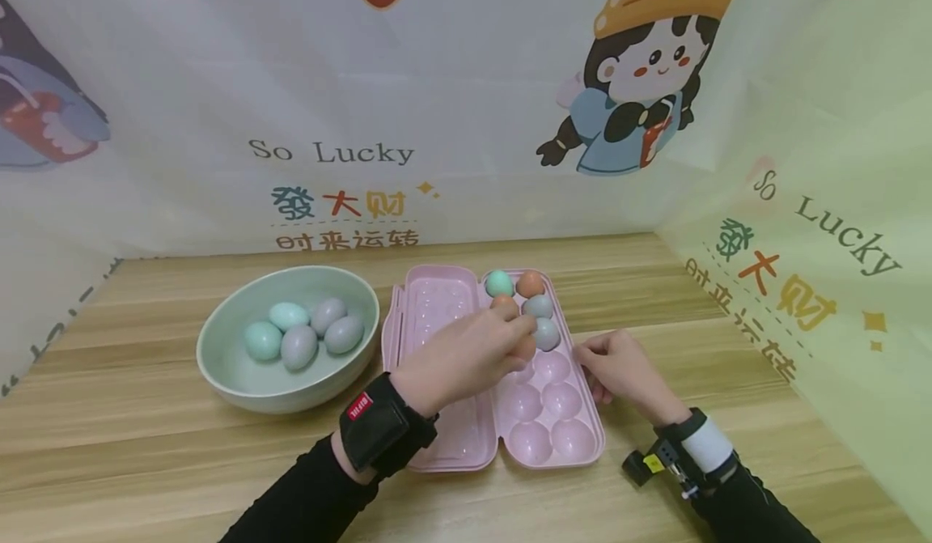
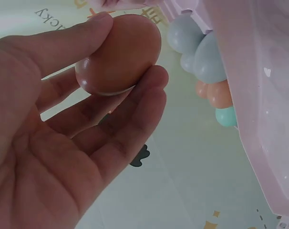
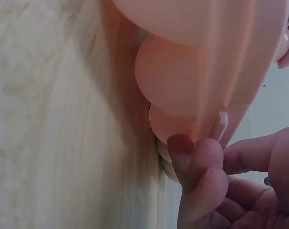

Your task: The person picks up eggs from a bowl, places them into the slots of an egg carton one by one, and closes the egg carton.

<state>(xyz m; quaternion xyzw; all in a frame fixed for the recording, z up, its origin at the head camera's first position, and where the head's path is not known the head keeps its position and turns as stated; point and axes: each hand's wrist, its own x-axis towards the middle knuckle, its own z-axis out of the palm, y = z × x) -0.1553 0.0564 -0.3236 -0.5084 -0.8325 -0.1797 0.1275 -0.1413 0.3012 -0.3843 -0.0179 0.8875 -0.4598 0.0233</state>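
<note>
A brown egg is pinched between the thumb and fingers of my left hand, above the pink egg box. The box lies open on the table. In its far cups sit a green egg, a brown egg and a grey-blue egg, among others; another brown egg shows partly behind my left hand. My right hand pinches the box's right rim between thumb and fingers, seen close in the right wrist view. The nearer cups hold nothing where they show.
Left of the box stands a pale green bowl with several green and grey-purple eggs, such as a grey-purple egg. The box's lid lies folded out towards the bowl. A printed cloth hangs behind the wooden table.
</note>
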